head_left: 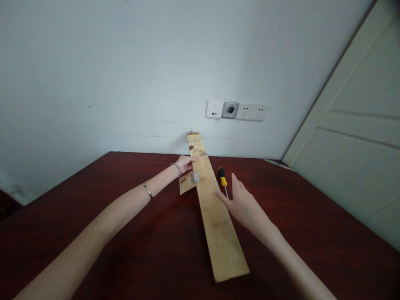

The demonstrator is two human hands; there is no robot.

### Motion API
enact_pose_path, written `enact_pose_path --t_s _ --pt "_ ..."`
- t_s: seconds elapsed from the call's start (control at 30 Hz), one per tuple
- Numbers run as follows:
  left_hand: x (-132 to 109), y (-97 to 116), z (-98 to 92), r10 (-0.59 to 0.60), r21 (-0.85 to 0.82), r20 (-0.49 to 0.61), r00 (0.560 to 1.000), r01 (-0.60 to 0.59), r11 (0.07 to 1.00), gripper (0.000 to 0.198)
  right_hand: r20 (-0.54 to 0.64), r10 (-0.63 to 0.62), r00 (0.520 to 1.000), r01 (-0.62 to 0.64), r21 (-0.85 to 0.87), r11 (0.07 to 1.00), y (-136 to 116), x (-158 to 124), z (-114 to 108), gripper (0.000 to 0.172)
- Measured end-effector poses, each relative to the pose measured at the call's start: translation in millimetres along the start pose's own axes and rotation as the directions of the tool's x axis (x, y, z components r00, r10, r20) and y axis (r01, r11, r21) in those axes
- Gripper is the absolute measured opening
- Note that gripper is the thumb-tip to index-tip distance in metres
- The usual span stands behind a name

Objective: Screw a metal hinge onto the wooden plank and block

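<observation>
A long pale wooden board (pixel 215 216) runs from near the wall toward me. At its left edge, a metal hinge (pixel 196 177) joins it to a short wooden piece (pixel 186 183). My left hand (pixel 186 163) grips the board's left edge just beyond the hinge, thumb on top and the other fingers partly hidden underneath. To the right, my right hand (pixel 240 202) has its fingers spread, the thumb tip at or just over the board's right edge. Between that hand and the board lies a screwdriver (pixel 222 176) with a black and yellow handle, its shaft partly behind the hand.
The dark red tabletop (pixel 150 241) meets a white wall (pixel 140 75). Wall sockets (pixel 251 111) and a switch plate (pixel 214 109) sit above the board's far end. A white panelled door (pixel 353 137) stands at the right. Near it lies a thin strip (pixel 279 164) on the table.
</observation>
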State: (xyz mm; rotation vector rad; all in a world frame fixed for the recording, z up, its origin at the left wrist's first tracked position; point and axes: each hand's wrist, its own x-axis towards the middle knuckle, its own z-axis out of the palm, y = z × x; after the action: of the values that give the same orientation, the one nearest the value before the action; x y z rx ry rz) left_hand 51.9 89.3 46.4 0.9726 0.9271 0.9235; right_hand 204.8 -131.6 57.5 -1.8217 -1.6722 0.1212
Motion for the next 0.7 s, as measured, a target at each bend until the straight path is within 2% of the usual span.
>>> enact_pose_path --t_s 0.13,0.23,0.33,0.47,0.6,0.7 --pt "12 -2 -5.4 -0.014 0.001 0.033 0.999 0.014 1.000 0.020 -0.132 -0.061 0.989 0.036 -0.179 0.983 -18 -67 11 0.092" --pt "16 -4 -6.4 -0.006 0.001 0.053 0.999 0.006 1.000 0.022 -0.154 -0.052 0.987 0.006 -0.284 0.959 -29 -91 29 0.096" --pt "15 -4 -5.7 -0.013 0.012 0.047 0.999 0.012 1.000 0.019 -0.177 -0.015 0.984 -0.048 -0.345 0.937 -34 -99 41 0.095" --pt "9 -2 -2.9 -0.018 0.028 0.033 0.999 0.017 0.999 0.016 -0.158 0.018 0.987 -0.077 -0.377 0.923 -40 -101 42 0.086" --pt "2 -3 1.9 -0.044 0.042 0.009 0.999 0.044 0.998 0.015 -0.146 0.043 0.988 -0.087 -0.310 0.947 -46 -101 37 0.076" --pt "-3 -4 4.5 -0.053 0.016 0.047 0.997 0.052 0.999 0.015 -0.180 0.043 0.983 -0.083 -0.225 0.971 -48 -103 34 0.075"
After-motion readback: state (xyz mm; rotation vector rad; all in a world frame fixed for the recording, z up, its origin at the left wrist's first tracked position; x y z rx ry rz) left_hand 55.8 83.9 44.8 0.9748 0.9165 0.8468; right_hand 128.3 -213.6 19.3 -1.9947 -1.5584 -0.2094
